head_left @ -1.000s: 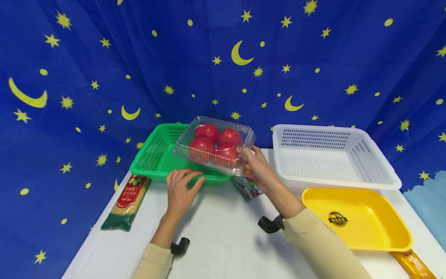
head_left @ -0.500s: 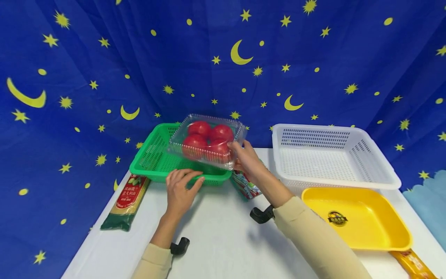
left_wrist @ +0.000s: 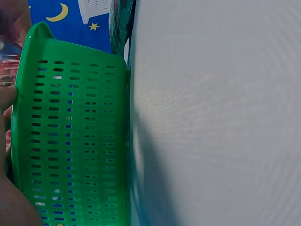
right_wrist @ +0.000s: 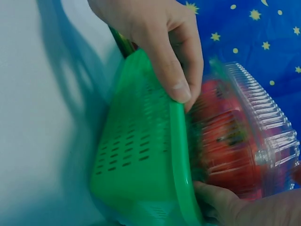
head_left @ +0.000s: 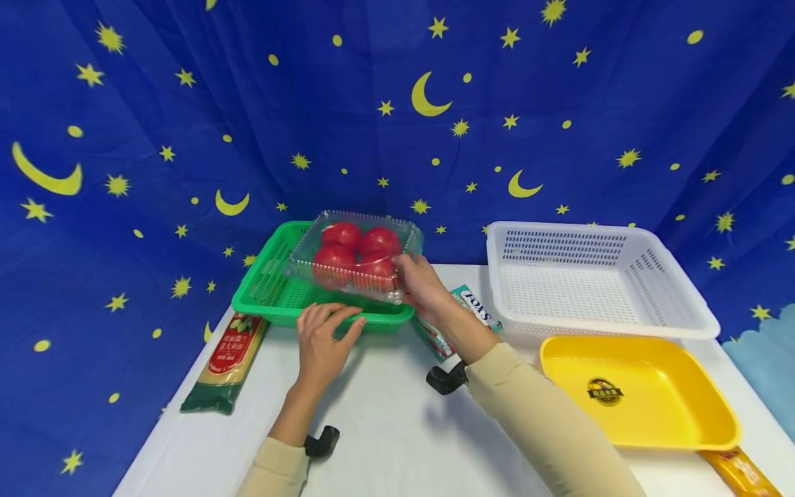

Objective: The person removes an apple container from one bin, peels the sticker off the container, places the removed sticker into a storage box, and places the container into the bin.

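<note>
My right hand grips the right end of a clear plastic clamshell box with several red tomatoes inside. The box tilts above the green basket. At the basket's near rim is my left hand, its fingers hooked over the edge. The right wrist view shows the left thumb on the rim and the tomato box beside the basket wall, slightly blurred. In the left wrist view the basket's slotted side takes up much of the left half.
A pasta packet lies left of the green basket. Right of it is a FOX'S candy packet, partly behind my right forearm. A white basket, a yellow tray and an orange packet are on the right of the table.
My right hand has carried the tomato box leftward, and lately a little lower, over the green basket. More of the FOX'S packet shows. My left hand has stayed put.
</note>
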`<move>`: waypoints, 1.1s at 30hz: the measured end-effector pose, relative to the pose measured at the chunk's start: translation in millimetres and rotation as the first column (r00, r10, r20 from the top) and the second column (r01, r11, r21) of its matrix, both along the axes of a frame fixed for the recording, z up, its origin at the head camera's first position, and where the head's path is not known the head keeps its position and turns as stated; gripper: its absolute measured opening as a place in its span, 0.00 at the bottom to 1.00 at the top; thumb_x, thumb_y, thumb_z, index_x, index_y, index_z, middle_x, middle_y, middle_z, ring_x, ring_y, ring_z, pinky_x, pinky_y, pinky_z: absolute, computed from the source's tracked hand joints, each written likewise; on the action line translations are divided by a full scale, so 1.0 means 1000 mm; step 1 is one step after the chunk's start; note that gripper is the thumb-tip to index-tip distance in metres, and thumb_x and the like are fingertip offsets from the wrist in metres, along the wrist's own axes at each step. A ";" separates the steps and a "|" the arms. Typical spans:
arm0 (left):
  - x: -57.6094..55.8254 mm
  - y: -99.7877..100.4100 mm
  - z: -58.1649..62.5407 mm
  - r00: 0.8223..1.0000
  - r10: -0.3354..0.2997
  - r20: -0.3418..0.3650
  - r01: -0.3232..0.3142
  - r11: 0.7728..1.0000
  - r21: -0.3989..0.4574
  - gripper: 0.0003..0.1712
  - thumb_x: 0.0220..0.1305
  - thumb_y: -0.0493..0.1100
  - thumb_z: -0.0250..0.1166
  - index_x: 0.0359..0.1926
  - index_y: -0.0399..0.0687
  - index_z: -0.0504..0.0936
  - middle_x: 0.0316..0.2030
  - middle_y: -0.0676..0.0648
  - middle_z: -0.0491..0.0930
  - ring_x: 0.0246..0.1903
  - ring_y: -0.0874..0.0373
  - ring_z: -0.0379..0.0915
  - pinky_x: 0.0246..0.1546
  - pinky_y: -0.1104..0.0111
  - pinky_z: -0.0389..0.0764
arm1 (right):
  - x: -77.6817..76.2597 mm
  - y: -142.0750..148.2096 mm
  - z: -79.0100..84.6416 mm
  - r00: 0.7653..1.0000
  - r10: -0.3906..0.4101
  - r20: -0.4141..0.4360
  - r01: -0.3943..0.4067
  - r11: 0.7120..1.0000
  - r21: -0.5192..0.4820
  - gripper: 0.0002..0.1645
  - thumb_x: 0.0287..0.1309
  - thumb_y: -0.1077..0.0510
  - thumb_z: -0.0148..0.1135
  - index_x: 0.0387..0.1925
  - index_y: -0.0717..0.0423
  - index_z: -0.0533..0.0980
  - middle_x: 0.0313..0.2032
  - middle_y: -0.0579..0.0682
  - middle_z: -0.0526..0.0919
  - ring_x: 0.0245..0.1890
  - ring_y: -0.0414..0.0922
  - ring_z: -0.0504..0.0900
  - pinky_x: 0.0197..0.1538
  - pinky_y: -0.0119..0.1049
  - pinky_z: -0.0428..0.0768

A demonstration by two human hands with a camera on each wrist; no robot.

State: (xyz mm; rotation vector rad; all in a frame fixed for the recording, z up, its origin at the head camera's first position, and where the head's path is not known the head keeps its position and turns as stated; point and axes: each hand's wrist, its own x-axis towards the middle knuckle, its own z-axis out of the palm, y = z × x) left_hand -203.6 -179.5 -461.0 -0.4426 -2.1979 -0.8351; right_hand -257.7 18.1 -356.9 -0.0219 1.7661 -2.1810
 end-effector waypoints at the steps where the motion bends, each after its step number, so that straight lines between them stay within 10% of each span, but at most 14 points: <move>1: 0.000 0.000 0.000 1.000 -0.001 -0.001 0.001 1.000 0.002 0.12 0.59 0.54 0.68 0.40 0.57 0.87 0.39 0.53 0.80 0.46 0.53 0.71 0.62 0.49 0.51 | 0.000 -0.002 -0.001 1.000 -0.011 0.001 0.011 1.000 0.005 0.28 0.67 0.52 0.47 0.64 0.59 0.58 0.49 0.59 0.76 0.45 0.49 0.79 0.44 0.40 0.80; 9: -0.001 0.000 0.002 1.000 -0.004 -0.010 0.004 1.000 0.001 0.12 0.59 0.54 0.68 0.41 0.56 0.88 0.39 0.53 0.80 0.46 0.53 0.71 0.61 0.46 0.52 | -0.007 -0.022 -0.011 0.994 -0.112 -0.009 0.112 0.991 0.077 0.26 0.68 0.51 0.48 0.59 0.65 0.62 0.42 0.54 0.74 0.36 0.43 0.74 0.38 0.35 0.75; 17: 0.000 0.002 0.001 1.000 -0.009 -0.018 0.010 1.000 0.013 0.12 0.57 0.51 0.71 0.40 0.53 0.88 0.37 0.54 0.78 0.44 0.54 0.71 0.61 0.49 0.51 | -0.016 -0.037 -0.021 0.974 -0.184 -0.128 0.213 0.940 0.265 0.34 0.69 0.51 0.49 0.65 0.72 0.57 0.58 0.65 0.69 0.60 0.54 0.67 0.62 0.47 0.65; 27: -0.001 0.007 0.003 0.999 0.025 -0.039 -0.026 1.000 -0.011 0.11 0.57 0.49 0.71 0.40 0.54 0.87 0.40 0.51 0.79 0.47 0.52 0.71 0.62 0.49 0.52 | -0.018 -0.040 -0.018 0.978 -0.127 -0.166 0.187 0.883 0.430 0.38 0.72 0.51 0.45 0.70 0.74 0.48 0.68 0.67 0.56 0.69 0.58 0.54 0.67 0.50 0.57; 33: 0.001 0.006 0.001 0.999 0.023 -0.034 -0.023 1.000 -0.009 0.12 0.57 0.50 0.71 0.40 0.52 0.88 0.39 0.50 0.79 0.47 0.50 0.72 0.61 0.48 0.52 | -0.018 -0.034 -0.019 0.992 -0.084 -0.089 0.113 0.911 0.397 0.37 0.69 0.55 0.50 0.69 0.73 0.51 0.68 0.66 0.57 0.69 0.58 0.55 0.66 0.53 0.58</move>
